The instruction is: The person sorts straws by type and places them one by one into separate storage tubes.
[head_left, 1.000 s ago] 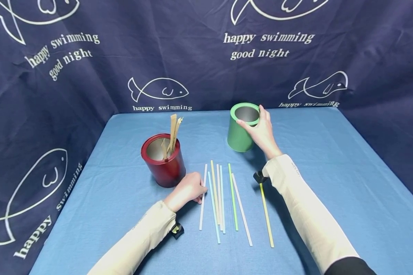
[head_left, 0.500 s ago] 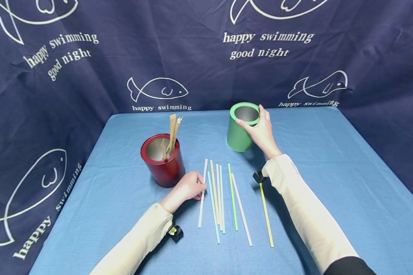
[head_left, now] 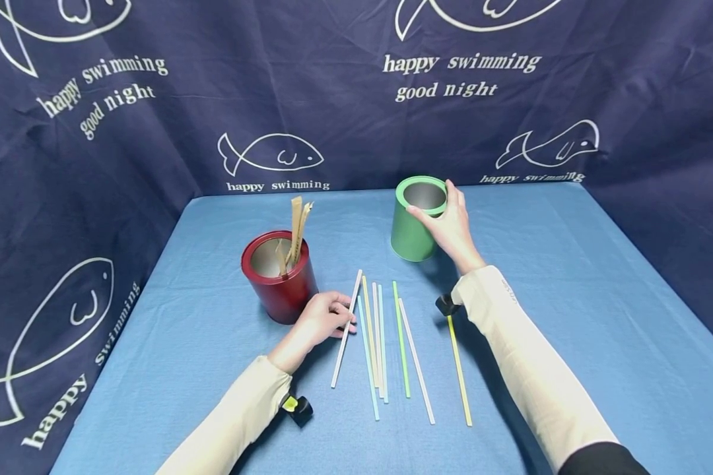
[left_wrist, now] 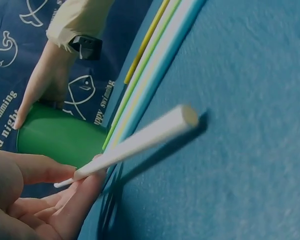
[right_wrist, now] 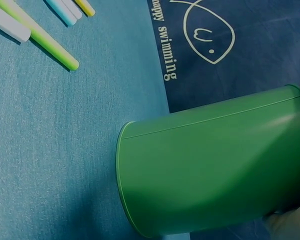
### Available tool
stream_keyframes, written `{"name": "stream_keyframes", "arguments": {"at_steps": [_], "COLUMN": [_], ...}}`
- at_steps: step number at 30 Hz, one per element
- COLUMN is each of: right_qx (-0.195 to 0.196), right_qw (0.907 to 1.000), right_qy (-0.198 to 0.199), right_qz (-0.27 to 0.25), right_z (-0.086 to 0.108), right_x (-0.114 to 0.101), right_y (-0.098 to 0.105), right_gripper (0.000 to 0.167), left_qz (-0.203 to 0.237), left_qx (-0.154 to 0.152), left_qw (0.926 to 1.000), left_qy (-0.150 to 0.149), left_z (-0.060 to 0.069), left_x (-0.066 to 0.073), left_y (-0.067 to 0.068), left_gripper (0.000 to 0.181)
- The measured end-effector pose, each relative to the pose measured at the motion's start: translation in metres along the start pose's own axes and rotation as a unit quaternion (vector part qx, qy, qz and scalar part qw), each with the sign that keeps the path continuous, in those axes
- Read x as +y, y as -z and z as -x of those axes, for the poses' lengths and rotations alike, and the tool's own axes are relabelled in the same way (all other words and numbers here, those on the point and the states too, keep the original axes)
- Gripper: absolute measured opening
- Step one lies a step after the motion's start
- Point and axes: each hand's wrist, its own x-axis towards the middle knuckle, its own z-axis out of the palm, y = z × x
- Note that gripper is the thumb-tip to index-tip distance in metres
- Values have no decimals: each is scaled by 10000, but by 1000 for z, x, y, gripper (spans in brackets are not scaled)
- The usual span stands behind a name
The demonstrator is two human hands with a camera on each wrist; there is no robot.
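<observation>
In the head view my left hand [head_left: 323, 318] pinches a thin pale stick [head_left: 340, 353] between thumb and fingers, beside the red can. The left wrist view shows the near end of this pale stick [left_wrist: 155, 135] raised over the cloth, its shadow below. My right hand [head_left: 453, 231] grips the green can [head_left: 412, 231] at its rim, thumb on the near side and fingers on the right. The can stands upright, and no contents show inside. To the right of the held stick lie several thin sticks, among them a green stick [head_left: 401, 340] and a yellow stick [head_left: 460, 373].
The red can [head_left: 285, 293] stands at the left, with several flat, tan paper-wrapped pieces [head_left: 297, 227] poking out. Blue cloth [head_left: 570, 297] covers the table. A dark curtain printed with fish [head_left: 356, 99] hangs behind.
The pale stick has slid slightly away from me and come up off the cloth, turning so its near end swings left. My left fingers have shifted round it. My right hand stays on the green can.
</observation>
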Motion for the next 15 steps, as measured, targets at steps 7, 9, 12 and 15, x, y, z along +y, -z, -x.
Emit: {"name": "stream_keyframes", "arguments": {"at_steps": [7,9,12,15], "right_qx": [14,21,25,21], "right_qw": [10000,10000,10000,10000], "right_qy": [3,4,-3,-22], "right_qz": [-4,-7,-13,-10], "right_z": [0,0,0,0], "right_x": [1,1,1,1], "right_y": [-1,-1,0,0], "right_gripper": [102,102,102,102], "left_qz": [449,558,665,736], "left_qx": [-97,-49,29,50], "left_qw": [9989,9984,9977,9969], "left_qy": [-105,-106,-152,-289], "left_z": [4,6,10,14], "left_x": [-1,1,4,6], "left_y": [4,5,7,10], "left_gripper": [29,27,26,27]}}
